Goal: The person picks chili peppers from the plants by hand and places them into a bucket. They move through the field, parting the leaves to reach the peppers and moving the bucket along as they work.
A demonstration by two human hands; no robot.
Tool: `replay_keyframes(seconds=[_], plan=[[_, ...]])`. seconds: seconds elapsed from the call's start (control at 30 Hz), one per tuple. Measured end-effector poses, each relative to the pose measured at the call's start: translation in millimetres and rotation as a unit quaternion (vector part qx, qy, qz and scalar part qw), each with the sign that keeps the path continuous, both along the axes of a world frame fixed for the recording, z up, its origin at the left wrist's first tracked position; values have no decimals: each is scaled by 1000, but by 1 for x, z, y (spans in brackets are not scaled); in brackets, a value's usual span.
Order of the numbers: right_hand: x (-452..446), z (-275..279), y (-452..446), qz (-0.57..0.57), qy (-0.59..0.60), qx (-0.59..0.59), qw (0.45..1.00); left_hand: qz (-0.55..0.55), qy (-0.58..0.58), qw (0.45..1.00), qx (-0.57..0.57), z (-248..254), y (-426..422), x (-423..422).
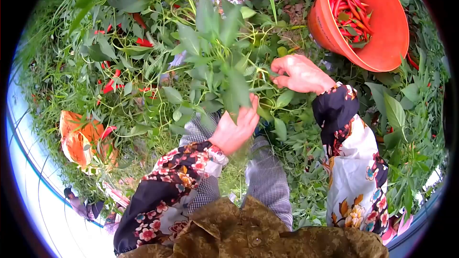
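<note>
A green chili pepper plant (210, 52) stands in front of me, its upper leaves slightly blurred. Under its leaves is my left hand (236, 126), fingers stretched and thumb raised against a drooping leaf; it looks open. To the right, my right hand (303, 74) is curled, its thumb and fingertips drawn in beside thin stems at the plant's edge. Whatever lies between those fingertips is too small to make out. Red chili peppers (112, 82) hang among the foliage on the left.
An orange bucket (389, 43), tilted toward me, holds many picked red chilies (351, 12) at the upper right. A crumpled orange-and-white object (79, 136) lies in the greenery at left. My legs (270, 172) stand among the plants. Dense foliage surrounds both hands.
</note>
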State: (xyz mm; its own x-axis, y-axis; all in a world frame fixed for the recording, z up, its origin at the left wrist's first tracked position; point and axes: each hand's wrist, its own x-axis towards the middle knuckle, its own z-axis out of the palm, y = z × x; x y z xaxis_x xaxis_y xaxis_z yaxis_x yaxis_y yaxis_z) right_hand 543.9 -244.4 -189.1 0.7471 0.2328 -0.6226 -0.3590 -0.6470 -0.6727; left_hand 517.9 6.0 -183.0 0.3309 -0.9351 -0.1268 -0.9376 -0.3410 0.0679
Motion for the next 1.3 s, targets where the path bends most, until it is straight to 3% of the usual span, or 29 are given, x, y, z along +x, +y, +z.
replay_keyframes(seconds=[0.03, 0.07, 0.17, 0.2, 0.27, 0.3, 0.33, 0.47, 0.57, 0.6, 0.7, 0.8, 0.93, 0.97, 1.07, 1.1, 1.17, 1.27, 1.3], plan=[[-1, -1, -1, -11, -20, 0, 1000, -20, -18, 999, 26, -1, -4, 4], [-3, -2, -4, -20, -40, 0, 999, -39, 67, 997, 1, -5, -10, 16], [-7, -4, -7, -32, -117, -24, 992, 47, 196, 979, 26, 10, -27, 19], [-8, 3, -4, -23, -134, -40, 990, 102, 226, 964, 93, 22, -35, 22], [-22, 14, 12, -36, -215, -78, 973, 216, 373, 902, 43, 30, -37, 29], [-31, 20, 23, -59, -179, -102, 977, 267, 442, 856, 16, 32, -38, 32], [-41, 21, 36, -95, -175, -109, 974, 269, 445, 854, -33, 36, -37, 32], [-74, 31, 91, -162, -126, -122, 971, 325, 418, 848, -24, 31, -24, 17], [-86, 32, 120, -236, -92, -57, 966, 369, 552, 748, -29, 8, -10, 20], [-90, 30, 126, -254, -102, -47, 961, 436, 632, 640, -42, -15, 1, 8], [-96, 30, 136, -311, -92, 2, 946, 478, 682, 549, 71, -8, -3, 22], [-94, 35, 135, -377, -73, 68, 921, 555, 687, 468, -34, 2, -18, 19], [-112, 20, 147, -562, -58, 248, 787, 623, 664, 372, -179, -15, -18, -4], [-115, 24, 141, -650, 8, 338, 681, 625, 651, 387, -188, -16, -17, -9], [-116, 5, 105, -660, -36, 196, 725, 626, 626, 421, -197, -17, -16, -13], [-114, -4, 88, -590, -92, 77, 798, 628, 627, 418, -196, -15, -15, -13], [-100, -14, 67, -420, -171, -13, 891, 630, 629, 411, -198, -13, -17, -11], [-92, -31, 65, -208, -196, -16, 958, 625, 630, 413, -203, -12, -16, -9], [-93, -36, 68, -194, -189, -9, 963, 626, 631, 412, -198, -12, -15, -9]])
